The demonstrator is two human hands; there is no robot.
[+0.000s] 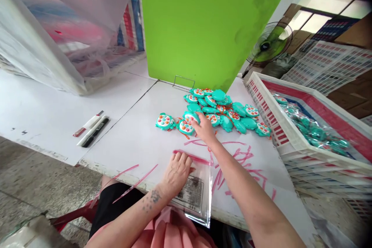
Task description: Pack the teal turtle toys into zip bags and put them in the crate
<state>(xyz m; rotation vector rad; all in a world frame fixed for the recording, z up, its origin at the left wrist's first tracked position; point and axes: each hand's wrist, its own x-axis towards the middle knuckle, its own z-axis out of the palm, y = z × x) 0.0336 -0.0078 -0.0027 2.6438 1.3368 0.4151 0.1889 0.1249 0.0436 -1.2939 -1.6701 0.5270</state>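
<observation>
A clear plastic bag (200,178) with black print and a pink strip along its top edge lies at the table's front edge. My left hand (178,168) rests on it, fingers curled together at the strip; what they pinch, if anything, is hidden. Farther forward, my right hand (202,126) has its thumb and fingers on a teal toy (191,116) with a white face and coloured dots. That toy overlaps another teal toy (186,127) at the left end of a pile. One more teal toy (164,121) lies left of them. The pile (219,99) spreads to the right.
Markers (94,130) lie on the left. Pink strips (245,159) are scattered over the table front. A green board (203,27) stands behind the pile. On the right, a white crate (308,143) holds bagged teal toys. A fan (264,46) stands behind.
</observation>
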